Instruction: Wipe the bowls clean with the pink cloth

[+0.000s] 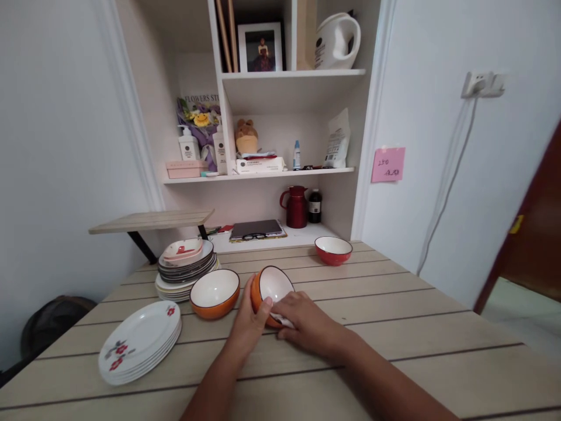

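An orange bowl (275, 284) with a white inside and a dark rim is tilted up in front of me. My left hand (250, 313) grips its left side, thumb over the rim. At the bowl's lower right edge, my right hand (307, 320) pinches a white cloth or tissue (283, 320) against the rim; most of it is hidden under the fingers. Just left of my left hand, a second orange bowl (214, 294) stands upright on the table. Farther back on the right is a red bowl (333, 250), white inside.
White floral plates (140, 342) lie stacked at the front left of the slatted table (394, 362). Behind them rises a taller pile of dark-rimmed plates (186, 272) topped by small dishes (183, 249). A red jug (297, 207) and a closed laptop (256, 229) sit at the back.
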A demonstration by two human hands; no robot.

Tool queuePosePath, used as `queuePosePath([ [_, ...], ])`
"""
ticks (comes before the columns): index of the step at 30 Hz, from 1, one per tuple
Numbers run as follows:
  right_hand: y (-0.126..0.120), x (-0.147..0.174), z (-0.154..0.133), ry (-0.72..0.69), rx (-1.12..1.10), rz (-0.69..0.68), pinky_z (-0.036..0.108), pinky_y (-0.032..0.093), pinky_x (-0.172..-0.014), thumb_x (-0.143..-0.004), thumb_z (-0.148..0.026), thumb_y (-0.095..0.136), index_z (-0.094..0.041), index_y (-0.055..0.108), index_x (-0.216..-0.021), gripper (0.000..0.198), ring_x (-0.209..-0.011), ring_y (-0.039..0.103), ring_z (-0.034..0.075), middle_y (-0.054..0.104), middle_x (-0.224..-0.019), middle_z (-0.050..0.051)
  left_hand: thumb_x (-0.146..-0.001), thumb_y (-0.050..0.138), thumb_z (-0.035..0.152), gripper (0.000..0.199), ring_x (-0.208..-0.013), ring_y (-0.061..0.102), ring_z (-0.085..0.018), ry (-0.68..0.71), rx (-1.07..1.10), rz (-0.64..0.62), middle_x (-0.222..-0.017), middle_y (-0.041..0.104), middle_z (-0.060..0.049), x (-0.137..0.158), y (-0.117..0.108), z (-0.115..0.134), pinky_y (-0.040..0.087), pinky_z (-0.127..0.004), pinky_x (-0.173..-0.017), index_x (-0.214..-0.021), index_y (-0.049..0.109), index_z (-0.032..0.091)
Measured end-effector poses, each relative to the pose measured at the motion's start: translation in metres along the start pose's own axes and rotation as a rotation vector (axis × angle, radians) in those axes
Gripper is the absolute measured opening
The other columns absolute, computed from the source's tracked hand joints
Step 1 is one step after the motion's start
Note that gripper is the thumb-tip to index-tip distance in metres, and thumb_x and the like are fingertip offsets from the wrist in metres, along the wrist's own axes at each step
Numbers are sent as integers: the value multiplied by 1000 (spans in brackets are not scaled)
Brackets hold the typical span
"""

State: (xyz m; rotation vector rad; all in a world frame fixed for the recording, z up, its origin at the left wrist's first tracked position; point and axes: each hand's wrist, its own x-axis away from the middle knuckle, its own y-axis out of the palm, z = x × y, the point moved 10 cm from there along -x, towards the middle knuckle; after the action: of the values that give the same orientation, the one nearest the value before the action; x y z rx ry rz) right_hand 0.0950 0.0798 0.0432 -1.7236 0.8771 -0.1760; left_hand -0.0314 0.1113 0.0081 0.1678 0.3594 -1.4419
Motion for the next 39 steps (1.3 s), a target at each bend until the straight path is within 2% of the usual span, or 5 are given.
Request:
queuePosePath([
  [5, -8, 5, 7, 4, 204, 8, 45, 29, -105, -88, -20, 67, -27, 65, -122, 34, -113, 55, 28, 72, -116, 6, -85, 64, 61, 83, -147, 42, -32, -9, 27, 0, -159, 45, -15, 0, -2, 3, 32, -44, -122, -152, 39, 19],
  [10, -2, 3, -2, -19, 256, -9, 39, 34, -90, -94, -17, 57, -25, 65, -122, 31, -102, 57, 26, 73, -107, 8, -91, 58, 65, 80, -152, 34, -29, -56, 64, 26, -164, 37, -14, 2, -5, -4, 25, -44, -125, -155, 35, 24],
  [23, -1, -1, -2, 3, -89, 155, 36, 41, -88, -98, -25, 59, -22, 62, -100, 5, -93, 61, 23, 72, -102, 4, -79, 71, 65, 106, -152, 33, -32, -61, 61, -38, -166, 32, -17, 3, 6, -4, 31, -41, -123, -160, 22, 19],
  [33, -5, 2, 10, 20, 103, -7, 44, 33, -100, -83, -22, 76, -30, 65, -124, 43, -110, 57, 28, 73, -113, 5, -80, 68, 62, 92, -145, 45, -34, 34, 36, -20, -158, 44, -18, -1, 1, 1, 33, -46, -121, -154, 35, 18],
  [39, -4, 1, 10, 8, 181, 32, 42, 32, -97, -91, -20, 67, -27, 68, -120, 29, -107, 58, 27, 74, -109, 6, -89, 60, 66, 88, -155, 29, -28, -57, 25, -11, -167, 31, -14, 4, -1, -4, 29, -37, -124, -158, 28, 21],
])
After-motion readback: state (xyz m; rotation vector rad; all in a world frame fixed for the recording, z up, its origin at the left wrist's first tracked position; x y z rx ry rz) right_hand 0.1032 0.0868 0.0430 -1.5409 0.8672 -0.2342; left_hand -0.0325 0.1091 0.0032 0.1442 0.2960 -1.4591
